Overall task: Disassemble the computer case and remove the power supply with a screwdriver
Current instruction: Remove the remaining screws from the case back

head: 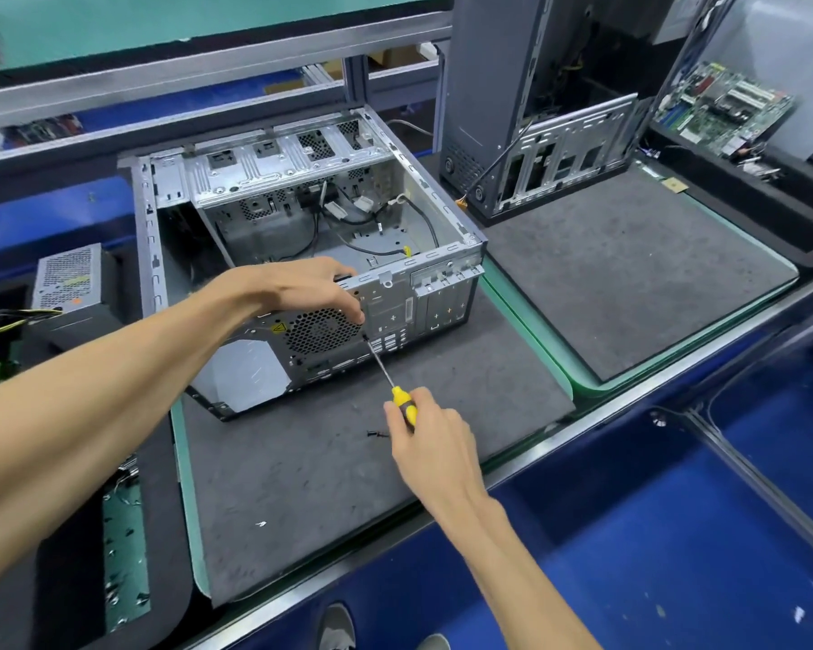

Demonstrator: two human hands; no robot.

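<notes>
An open computer case [435, 218] lies on its side on a grey mat [329, 480], its rear panel toward me. My left hand [301, 286] grips the top edge of the rear panel above the round fan grille [320, 333], fingers curled over the rim. My right hand [425, 436] holds a screwdriver [386, 370] by its yellow and black handle. The shaft slants up and left, its tip at the panel just right of the grille. The case's power supply bay at the lower left shows a bare opening [242, 375].
A removed power supply [69, 286] with a cable bundle sits in a black tray at left. A second case [531, 100] stands upright at back right beside another mat [630, 269]. A motherboard [723, 105] lies far right. A small dark part [377, 434] lies on the mat near my right hand.
</notes>
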